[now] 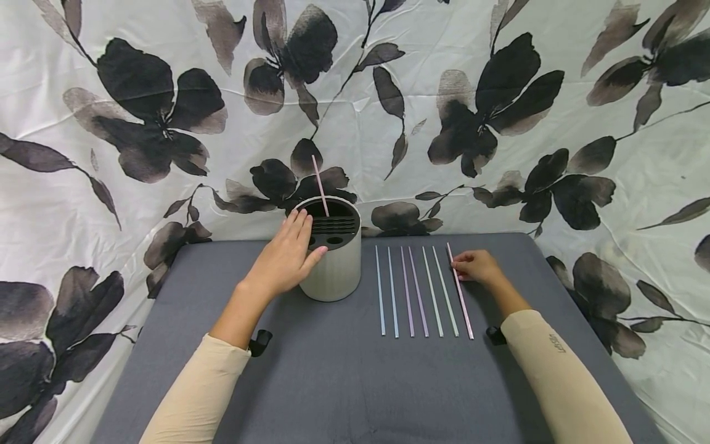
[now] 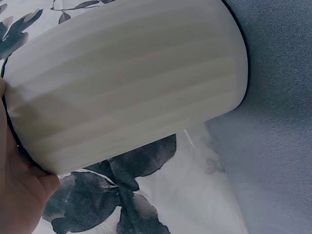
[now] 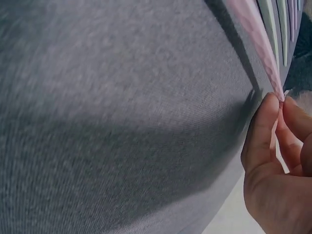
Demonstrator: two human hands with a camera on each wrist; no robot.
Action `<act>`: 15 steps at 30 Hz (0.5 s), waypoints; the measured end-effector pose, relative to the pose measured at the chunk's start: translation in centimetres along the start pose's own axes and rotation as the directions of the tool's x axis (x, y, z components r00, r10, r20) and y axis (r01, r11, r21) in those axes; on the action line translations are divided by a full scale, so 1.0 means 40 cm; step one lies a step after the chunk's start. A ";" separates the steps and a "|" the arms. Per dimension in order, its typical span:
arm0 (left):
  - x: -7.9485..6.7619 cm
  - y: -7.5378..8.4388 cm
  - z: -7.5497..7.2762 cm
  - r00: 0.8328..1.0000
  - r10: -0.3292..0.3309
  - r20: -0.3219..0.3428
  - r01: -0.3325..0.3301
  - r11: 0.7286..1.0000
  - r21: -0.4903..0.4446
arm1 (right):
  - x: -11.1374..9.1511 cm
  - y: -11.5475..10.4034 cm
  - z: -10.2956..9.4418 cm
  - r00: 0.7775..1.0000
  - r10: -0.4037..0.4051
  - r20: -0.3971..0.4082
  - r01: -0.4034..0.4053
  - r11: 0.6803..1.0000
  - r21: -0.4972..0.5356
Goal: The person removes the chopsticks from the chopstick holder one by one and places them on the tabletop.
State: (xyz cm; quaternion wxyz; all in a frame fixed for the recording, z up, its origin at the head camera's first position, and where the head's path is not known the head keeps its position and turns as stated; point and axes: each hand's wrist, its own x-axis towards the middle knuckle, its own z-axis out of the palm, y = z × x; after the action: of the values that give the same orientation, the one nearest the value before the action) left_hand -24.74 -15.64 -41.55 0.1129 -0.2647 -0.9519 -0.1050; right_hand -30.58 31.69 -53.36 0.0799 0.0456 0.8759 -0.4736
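My left hand (image 1: 285, 251) rests on the top of a cream round desk organizer (image 1: 331, 277), fingers straight over its dark slotted lid and the thumb at the rim. In the left wrist view the organizer's ribbed side (image 2: 131, 83) fills much of the picture, with part of the hand (image 2: 24, 185) at its top edge. One pink stick (image 1: 320, 185) leans upright in the organizer's rear opening. With thumb and fingertips, my right hand (image 1: 477, 266) pinches another thin pink stick (image 1: 460, 290) near its far end. Up close that pink stick (image 3: 258, 34) looks faceted and casts a shadow beside it.
Left of the held stick, several thin sticks lie side by side on the grey cloth-covered table (image 1: 355, 388): pale green (image 1: 432, 290), purple (image 1: 418, 290) and blue (image 1: 379, 290). A floral curtain (image 1: 388, 123) hangs behind the table.
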 end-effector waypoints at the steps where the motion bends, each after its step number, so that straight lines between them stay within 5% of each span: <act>1: 0.001 0.000 0.000 1.000 0.002 -0.002 -0.002 1.000 -0.001 | 0.002 0.000 0.002 1.000 0.001 0.000 -0.001 1.000 0.001; 15: -0.001 -0.004 0.003 1.000 0.011 -0.020 -0.011 1.000 -0.010 | 0.031 0.011 0.023 0.998 0.004 -0.067 -0.017 0.981 -0.194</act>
State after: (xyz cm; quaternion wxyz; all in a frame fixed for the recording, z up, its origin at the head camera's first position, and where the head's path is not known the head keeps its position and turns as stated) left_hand -24.82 -15.76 -41.69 0.1215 -0.2693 -0.9488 -0.1116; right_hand -31.65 31.15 -54.44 0.0573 0.0579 0.9200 -0.3834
